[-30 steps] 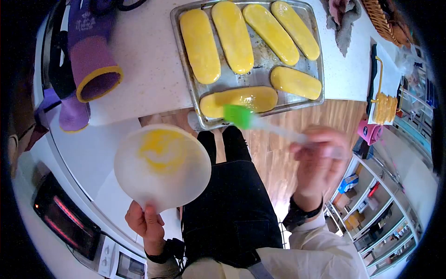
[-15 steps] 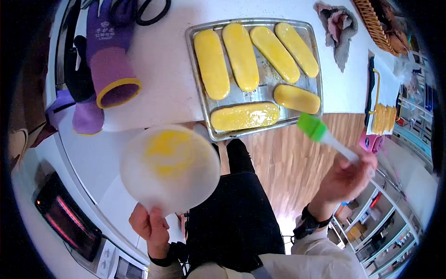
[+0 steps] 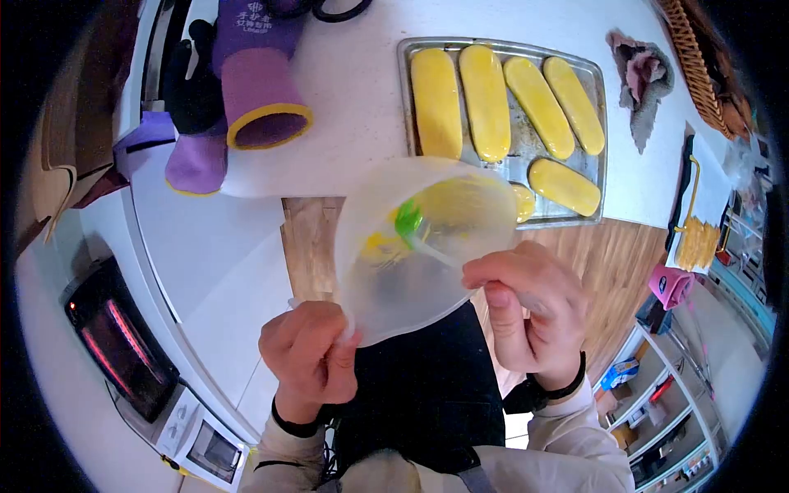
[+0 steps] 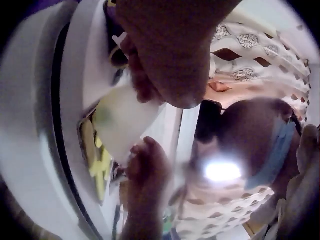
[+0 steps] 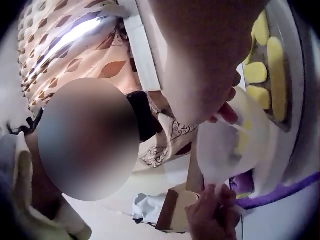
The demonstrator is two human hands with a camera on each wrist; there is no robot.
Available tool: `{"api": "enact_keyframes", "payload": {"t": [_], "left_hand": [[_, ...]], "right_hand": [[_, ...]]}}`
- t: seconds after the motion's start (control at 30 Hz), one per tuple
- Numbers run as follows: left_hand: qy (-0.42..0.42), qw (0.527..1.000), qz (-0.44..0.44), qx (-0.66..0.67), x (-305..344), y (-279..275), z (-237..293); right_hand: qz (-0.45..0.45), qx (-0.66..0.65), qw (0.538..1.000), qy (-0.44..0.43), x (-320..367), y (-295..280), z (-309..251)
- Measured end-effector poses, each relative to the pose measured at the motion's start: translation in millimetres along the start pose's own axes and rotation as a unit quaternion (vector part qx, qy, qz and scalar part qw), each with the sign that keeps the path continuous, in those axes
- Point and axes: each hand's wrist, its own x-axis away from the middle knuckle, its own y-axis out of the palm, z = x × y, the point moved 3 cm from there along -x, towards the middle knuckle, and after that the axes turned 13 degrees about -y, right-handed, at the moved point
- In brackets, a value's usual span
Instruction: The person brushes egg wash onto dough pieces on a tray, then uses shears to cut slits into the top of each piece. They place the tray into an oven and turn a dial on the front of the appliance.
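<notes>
The left hand (image 3: 311, 355) grips the near left edge of a translucent white bowl (image 3: 370, 304), tilted so its inside shows, with yellow liquid on its wall. The right hand (image 3: 538, 308) pinches the pale handle of a brush whose green head (image 3: 408, 220) is inside the bowl. Behind the bowl, a metal tray (image 3: 604, 123) holds several glossy yellow oblong pieces (image 3: 485, 103); the bowl hides part of the front one. In the right wrist view the left hand (image 5: 212, 212) holds the bowl (image 5: 215, 150) at its edge.
Purple gloves (image 3: 261, 90) lie at the counter's left, a grey-pink cloth (image 3: 641, 78) and a wicker basket (image 3: 690, 57) at its right. A lit oven (image 3: 123, 349) stands lower left, shelving (image 3: 678, 394) lower right.
The brush has moved left from beside the tray into the bowl. The bowl has moved right and up and is tilted more. The tray appears further right in the view.
</notes>
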Motion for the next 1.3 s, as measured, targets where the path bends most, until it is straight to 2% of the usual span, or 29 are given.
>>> {"api": "enact_keyframes", "payload": {"t": [0.1, 0.17, 0.3, 0.37, 0.4, 0.47, 0.6, 0.7, 0.77, 0.8, 0.87, 0.9, 0.97, 1.0, 1.07, 1.1, 1.17, 1.2, 1.27, 1.3], "left_hand": [[-0.004, 0.999, 0.008, 0.031, -1.3, -0.6, -0.3], [-0.015, 0.998, -0.009, 0.054, -1.2, -1.6, -2.7], [-0.030, 0.997, -0.022, 0.071, -2.0, -2.7, -3.2], [-0.032, 0.997, -0.030, 0.070, -1.6, -1.3, -4.6], [-0.032, 0.997, -0.030, 0.068, -1.8, -0.8, -5.2], [-0.026, 0.996, -0.004, 0.090, -2.4, -1.8, -5.5], [-0.040, 0.994, -0.001, 0.097, -2.0, -4.1, -6.0], [-0.070, 0.995, -0.026, 0.073, 5.8, -9.7, -15.7], [-0.125, 0.991, -0.023, 0.028, 14.8, -13.5, -25.8], [-0.118, 0.992, -0.027, 0.043, 18.8, -12.8, -27.6], [-0.209, 0.971, 0.029, 0.109, 28.5, -14.0, -38.5], [-0.226, 0.968, 0.032, 0.108, 33.9, -14.1, -44.0], [-0.248, 0.964, 0.026, 0.091, 41.6, -17.0, -53.2], [-0.247, 0.964, 0.024, 0.094, 44.0, -16.7, -53.8], [-0.299, 0.947, 0.019, 0.115, 48.1, -16.1, -57.9], [-0.298, 0.948, 0.017, 0.114, 47.8, -14.8, -59.5], [-0.227, 0.967, 0.068, 0.093, 46.9, -14.0, -60.1], [-0.228, 0.967, 0.067, 0.093, 47.7, -13.6, -61.6], [-0.232, 0.962, 0.076, 0.120, 49.5, -14.1, -64.6], [-0.233, 0.962, 0.076, 0.122, 49.0, -14.3, -64.7]], "right_hand": [[-0.014, -0.041, 0.999, 0.023, -1.5, 7.9, -1.7], [0.038, -0.101, 0.987, 0.118, 2.6, 11.9, -1.5], [0.038, -0.169, 0.969, 0.178, 0.8, 19.4, -7.6], [0.070, -0.238, 0.939, 0.238, 3.7, 23.4, -6.5], [0.070, -0.241, 0.939, 0.237, 4.1, 23.6, -6.2], [0.119, -0.350, 0.875, 0.313, 8.6, 24.3, -1.8], [0.182, -0.378, 0.855, 0.305, 13.8, 23.6, 0.5], [0.287, -0.444, 0.816, 0.232, 18.4, 12.2, 4.7], [0.308, -0.443, 0.818, 0.198, 21.3, -0.9, 8.4], [0.329, -0.446, 0.816, 0.164, 23.5, -10.5, 10.2], [0.339, -0.398, 0.840, 0.146, 28.3, -25.8, 17.8], [0.326, -0.290, 0.894, 0.101, 26.7, -33.0, 22.2], [0.253, -0.080, 0.964, 0.026, 15.8, -41.4, 26.9], [0.243, -0.054, 0.968, 0.006, 14.4, -39.3, 31.3], [0.097, 0.165, 0.981, -0.023, 12.2, -36.2, 35.8], [0.098, 0.166, 0.981, -0.020, 10.6, -34.5, 41.3], [-0.018, 0.229, 0.967, -0.113, 4.9, -23.0, 45.9], [-0.019, 0.229, 0.967, -0.112, 6.9, -23.3, 45.2], [-0.096, 0.236, 0.964, -0.081, 14.5, -22.8, 42.8], [-0.098, 0.236, 0.963, -0.081, 19.0, -24.5, 38.1]]}}
